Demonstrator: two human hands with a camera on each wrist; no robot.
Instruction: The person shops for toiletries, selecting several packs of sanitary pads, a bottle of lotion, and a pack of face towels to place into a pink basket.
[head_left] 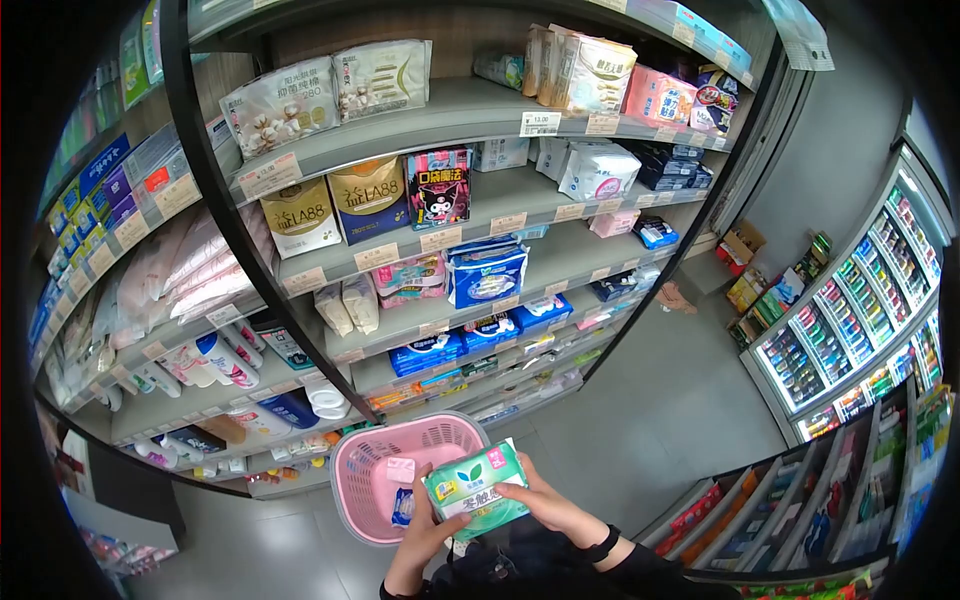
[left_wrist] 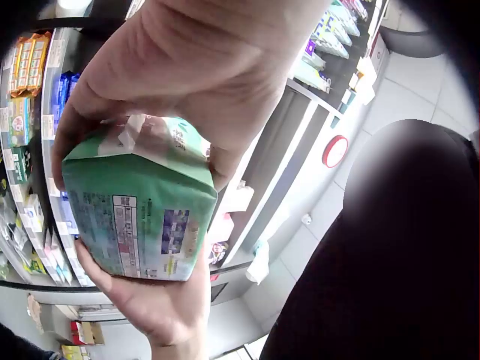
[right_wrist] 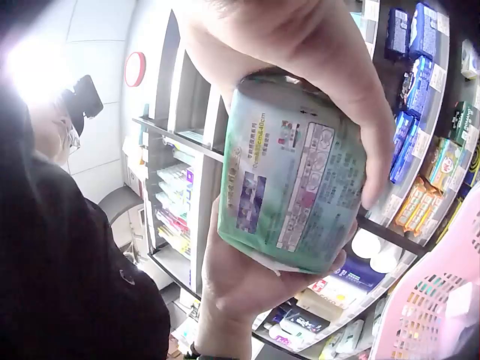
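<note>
A green pack of sanitary pads (head_left: pixel 478 490) is held up between both hands, its printed front facing up in the head view. My left hand (head_left: pixel 425 528) grips its left end, with the thumb across the front. At the right end, my right hand (head_left: pixel 553 508) holds it with the thumb lying on the front. Both wrist views show the back of the pack (right_wrist: pixel 292 176), covered in small print, with fingers curled round its ends. Just left of the pack is a pink basket (head_left: pixel 350 475) holding a small pink pack (head_left: pixel 400 469) and a blue pack (head_left: pixel 403 506).
Ahead stands a tall shelf unit (head_left: pixel 430 130) with rows of pad packs and price tags. Bottles and wrapped packs fill the shelves at left. A drinks fridge (head_left: pixel 850 290) is at the far right, with a slanted product rack (head_left: pixel 780 500) nearer. Grey floor (head_left: pixel 650 400) lies between.
</note>
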